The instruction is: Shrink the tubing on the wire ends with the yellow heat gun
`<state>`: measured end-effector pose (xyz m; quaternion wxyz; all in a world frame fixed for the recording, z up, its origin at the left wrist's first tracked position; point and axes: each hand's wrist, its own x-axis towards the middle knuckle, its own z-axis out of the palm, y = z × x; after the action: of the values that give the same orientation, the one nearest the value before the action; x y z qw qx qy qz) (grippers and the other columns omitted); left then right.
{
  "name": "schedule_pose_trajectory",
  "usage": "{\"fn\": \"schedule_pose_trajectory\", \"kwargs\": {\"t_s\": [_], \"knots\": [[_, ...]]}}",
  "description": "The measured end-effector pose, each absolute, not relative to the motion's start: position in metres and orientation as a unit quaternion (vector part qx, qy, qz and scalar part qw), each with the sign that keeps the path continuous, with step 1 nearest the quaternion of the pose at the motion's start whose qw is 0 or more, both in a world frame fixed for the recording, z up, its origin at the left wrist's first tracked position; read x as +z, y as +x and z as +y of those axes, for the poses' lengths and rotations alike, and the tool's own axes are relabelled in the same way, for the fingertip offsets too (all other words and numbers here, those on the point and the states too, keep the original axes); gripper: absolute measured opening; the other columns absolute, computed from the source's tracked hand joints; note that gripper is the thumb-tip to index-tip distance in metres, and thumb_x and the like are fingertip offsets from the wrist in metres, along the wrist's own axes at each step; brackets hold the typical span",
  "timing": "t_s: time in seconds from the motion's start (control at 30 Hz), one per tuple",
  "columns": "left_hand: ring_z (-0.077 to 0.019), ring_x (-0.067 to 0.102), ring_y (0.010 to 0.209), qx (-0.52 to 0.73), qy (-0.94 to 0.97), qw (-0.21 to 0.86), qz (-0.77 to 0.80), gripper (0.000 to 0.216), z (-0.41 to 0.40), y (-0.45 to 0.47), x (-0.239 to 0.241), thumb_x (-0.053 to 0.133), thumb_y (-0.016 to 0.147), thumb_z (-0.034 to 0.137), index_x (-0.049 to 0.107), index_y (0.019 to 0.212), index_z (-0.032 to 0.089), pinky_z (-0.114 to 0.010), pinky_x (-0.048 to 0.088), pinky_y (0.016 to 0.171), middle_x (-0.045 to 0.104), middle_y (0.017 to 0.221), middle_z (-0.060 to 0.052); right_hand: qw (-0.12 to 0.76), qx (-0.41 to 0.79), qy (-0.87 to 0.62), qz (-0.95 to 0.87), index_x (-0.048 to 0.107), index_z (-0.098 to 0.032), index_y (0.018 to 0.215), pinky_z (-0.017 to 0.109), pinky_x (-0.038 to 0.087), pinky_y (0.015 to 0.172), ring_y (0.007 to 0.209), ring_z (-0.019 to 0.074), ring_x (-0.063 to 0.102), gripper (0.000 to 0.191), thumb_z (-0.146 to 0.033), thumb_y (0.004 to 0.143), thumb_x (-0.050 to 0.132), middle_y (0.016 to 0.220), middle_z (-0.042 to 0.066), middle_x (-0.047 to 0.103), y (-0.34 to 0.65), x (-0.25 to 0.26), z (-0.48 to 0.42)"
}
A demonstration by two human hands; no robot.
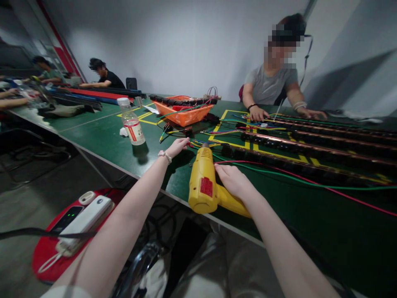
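A yellow heat gun (203, 182) is gripped by its handle in my right hand (231, 178), its nozzle pointing away from me over the table. Just beyond the nozzle run several coloured wires (211, 144), which come from the end of a long black strip with copper rails (266, 156). My left hand (179, 146) pinches the ends of these wires, left of the nozzle. The fingertips are small in view, and how many wires they hold is unclear. A long green wire and a red wire (279, 169) trail to the right behind the heat gun.
An orange basket (182, 116) holding black strips stands ahead, with a water bottle (132, 124) to its left. More strips lie at right, where a co-worker's hands (259, 112) rest among wires. A red stool (46, 258) carries a white power bank (87, 221).
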<state>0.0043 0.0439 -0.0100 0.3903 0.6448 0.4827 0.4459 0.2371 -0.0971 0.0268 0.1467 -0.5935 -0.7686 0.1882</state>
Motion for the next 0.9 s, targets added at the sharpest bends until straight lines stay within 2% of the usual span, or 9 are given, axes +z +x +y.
{"fn": "schedule_pose_trajectory", "kwargs": {"t_s": [0.1, 0.2, 0.4, 0.7, 0.9], "knots": [[-0.0074, 0.031, 0.048, 0.427, 0.668, 0.348, 0.5, 0.048, 0.042, 0.004, -0.01, 0.049, 0.078, 0.058, 0.052, 0.06, 0.014, -0.024, 0.026, 0.051, 0.037, 0.049, 0.004, 0.141, 0.188, -0.579, -0.781, 0.064, -0.023, 0.103, 0.03, 0.04, 0.084, 0.108, 0.0224, 0.056, 0.05, -0.046, 0.094, 0.02, 0.117, 0.008, 0.063, 0.223, 0.028, -0.098], [-0.0079, 0.031, 0.049, 0.399, 0.672, 0.328, 0.531, 0.05, 0.04, 0.004, -0.009, 0.049, 0.077, 0.059, 0.054, 0.058, 0.013, -0.024, 0.024, 0.05, 0.038, 0.048, 0.004, 0.135, 0.186, -0.572, -0.787, 0.063, -0.023, 0.103, 0.031, 0.04, 0.082, 0.106, 0.023, 0.057, 0.051, -0.047, 0.094, 0.018, 0.116, 0.009, 0.063, 0.211, 0.029, -0.096], [-0.0096, 0.038, 0.055, 0.418, 0.667, 0.347, 0.51, 0.052, 0.04, 0.006, -0.009, 0.051, 0.071, 0.064, 0.053, 0.061, 0.013, -0.023, 0.03, 0.054, 0.046, 0.054, 0.003, 0.122, 0.18, -0.575, -0.788, 0.063, -0.02, 0.1, 0.032, 0.04, 0.08, 0.104, 0.0241, 0.057, 0.052, -0.046, 0.093, 0.018, 0.113, 0.011, 0.064, 0.193, 0.03, -0.091], [-0.0082, 0.033, 0.051, 0.43, 0.655, 0.362, 0.505, 0.049, 0.043, 0.002, -0.014, 0.051, 0.073, 0.061, 0.049, 0.061, 0.014, -0.023, 0.025, 0.049, 0.04, 0.051, 0.004, 0.133, 0.184, -0.548, -0.805, 0.062, -0.021, 0.089, 0.029, 0.038, 0.07, 0.094, 0.0225, 0.058, 0.043, -0.037, 0.09, 0.023, 0.104, 0.009, 0.065, 0.197, 0.033, -0.093], [-0.0085, 0.035, 0.051, 0.434, 0.649, 0.369, 0.504, 0.049, 0.038, 0.004, -0.01, 0.053, 0.072, 0.062, 0.052, 0.063, 0.014, -0.022, 0.027, 0.049, 0.043, 0.052, 0.004, 0.157, 0.208, -0.517, -0.815, 0.061, -0.02, 0.085, 0.025, 0.036, 0.064, 0.082, 0.0177, 0.058, 0.035, -0.032, 0.087, 0.029, 0.095, 0.007, 0.067, 0.204, 0.027, -0.089]]}}
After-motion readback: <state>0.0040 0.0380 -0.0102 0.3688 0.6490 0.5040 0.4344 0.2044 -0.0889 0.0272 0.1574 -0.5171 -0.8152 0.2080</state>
